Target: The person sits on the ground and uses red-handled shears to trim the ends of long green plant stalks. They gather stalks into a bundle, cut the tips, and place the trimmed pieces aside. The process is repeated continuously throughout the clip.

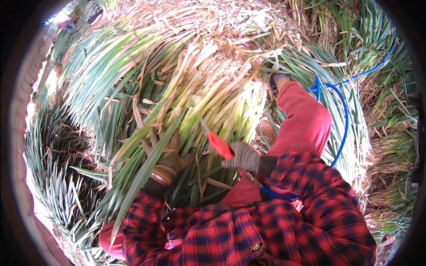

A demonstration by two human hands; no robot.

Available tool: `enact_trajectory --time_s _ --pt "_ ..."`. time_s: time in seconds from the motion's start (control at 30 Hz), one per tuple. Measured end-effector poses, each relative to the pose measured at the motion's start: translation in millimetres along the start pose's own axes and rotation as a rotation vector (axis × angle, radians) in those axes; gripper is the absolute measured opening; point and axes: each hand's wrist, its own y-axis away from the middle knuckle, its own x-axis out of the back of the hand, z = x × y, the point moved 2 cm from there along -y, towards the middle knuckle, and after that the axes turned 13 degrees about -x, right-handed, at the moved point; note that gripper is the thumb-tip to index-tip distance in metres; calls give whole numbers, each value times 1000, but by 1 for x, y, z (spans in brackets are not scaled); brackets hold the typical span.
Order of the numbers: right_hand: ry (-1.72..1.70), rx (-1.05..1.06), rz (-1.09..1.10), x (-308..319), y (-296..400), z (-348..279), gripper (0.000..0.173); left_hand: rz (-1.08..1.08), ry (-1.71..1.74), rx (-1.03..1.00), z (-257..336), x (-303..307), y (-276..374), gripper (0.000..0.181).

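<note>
A large heap of long green onions or leeks (219, 96) lies before me, pale root ends pointing away and green leaves towards me. My gloved left hand (166, 154) is spread among the leaves, fingers apart, with several long leaves passing over it. My right hand (244, 158), in a grey knit glove, is closed around the red handle (219, 145) of a tool with a thin metal part pointing at the pale stalks. A blue hose (279, 195) with a metal fitting runs from below this hand towards my jacket; how it joins the tool is hidden.
More piled onions (100, 76) lie at the left, with further bundles (389, 159) at the right. A blue hose (346, 123) curves over the leaves beside my bent right leg (301, 123). Dry husks (233, 20) cover the far side. Another person (67, 26) is far off at upper left.
</note>
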Motion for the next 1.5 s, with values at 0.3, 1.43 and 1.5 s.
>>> enact_trajectory --time_s 0.3,1.43,1.5 --pt "-368 -183 256 83 -77 12 37 -86 50 22 2 -3 -3 100" --pt "-415 -120 183 75 -105 10 33 53 -27 6 -29 1 -113 45" --pt "-415 -134 184 76 -108 13 32 -1 27 53 -37 -11 -121 51"
